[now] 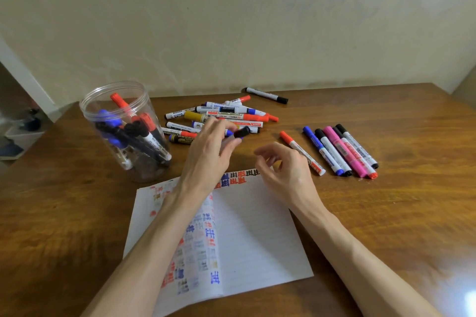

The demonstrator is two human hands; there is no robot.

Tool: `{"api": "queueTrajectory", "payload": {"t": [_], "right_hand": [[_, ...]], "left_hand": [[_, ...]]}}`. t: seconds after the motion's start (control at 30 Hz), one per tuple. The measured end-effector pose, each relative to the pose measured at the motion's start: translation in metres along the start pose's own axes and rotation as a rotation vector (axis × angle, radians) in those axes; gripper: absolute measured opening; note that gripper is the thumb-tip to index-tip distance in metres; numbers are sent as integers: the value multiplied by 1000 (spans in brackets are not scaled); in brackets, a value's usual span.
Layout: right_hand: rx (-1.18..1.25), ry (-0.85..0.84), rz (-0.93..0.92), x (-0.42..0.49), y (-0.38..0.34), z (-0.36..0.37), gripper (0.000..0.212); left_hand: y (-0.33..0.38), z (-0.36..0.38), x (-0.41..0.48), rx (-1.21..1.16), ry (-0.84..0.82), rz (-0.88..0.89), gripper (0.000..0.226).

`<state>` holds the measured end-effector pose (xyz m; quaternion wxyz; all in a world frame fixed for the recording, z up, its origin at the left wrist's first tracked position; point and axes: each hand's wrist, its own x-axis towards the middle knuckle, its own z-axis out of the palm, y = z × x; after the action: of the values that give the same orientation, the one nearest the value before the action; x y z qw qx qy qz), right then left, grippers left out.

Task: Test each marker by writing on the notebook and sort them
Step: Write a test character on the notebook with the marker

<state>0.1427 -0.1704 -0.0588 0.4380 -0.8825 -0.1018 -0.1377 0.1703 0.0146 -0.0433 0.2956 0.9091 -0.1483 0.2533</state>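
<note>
A black-capped marker (242, 132) is pinched in the fingertips of the left hand (206, 152) at mid-frame, just in front of the unsorted pile (226, 116), likely so the right hand (286, 168), loosely curled and empty just to its right, can pull the cap. The open notebook (257, 226) lies at lower centre beneath both forearms, its test marks close by for the next scribble. The neat row of markers (342, 152) right of centre and the clear jar (123, 136) at upper left look like the two sorting destinations.
</note>
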Motion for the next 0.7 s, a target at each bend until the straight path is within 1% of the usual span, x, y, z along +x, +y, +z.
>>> {"api": "queueTrajectory", "payload": {"t": [0.1,0.17,0.27,0.33,0.37,0.43,0.53,0.57,0.63,0.7], "right_hand": [[92,-57,65,1,-6,-2,12],[179,-109,130,2,-11,-2,16],[394,-160,227,-1,-17,-3,27],[539,-168,309,-2,-19,-3,37],[622,-163,351,-2,-19,-2,43],[746,-135,405,-1,-19,-2,48],[668,-90,367,-2,-18,-2,43],[645,-84,350,-2,-18,-1,43],[616,-86,310,-2,-19,-1,45],[589,-99,258,-2,-20,-1,45]], "left_hand": [[16,-11,-4,-212,107,4,22],[22,-18,-8,-376,129,-51,19],[26,-26,-18,-627,46,-219,17],[24,-30,-24,-675,-67,-285,17],[21,-30,-27,-656,-133,-287,17],[15,-29,-32,-537,-229,-263,20],[9,-25,-38,-216,-246,-132,28],[9,-24,-39,-147,-237,-77,30],[9,-24,-41,-133,-239,-26,28],[6,-25,-43,-177,-278,-36,23]]}}
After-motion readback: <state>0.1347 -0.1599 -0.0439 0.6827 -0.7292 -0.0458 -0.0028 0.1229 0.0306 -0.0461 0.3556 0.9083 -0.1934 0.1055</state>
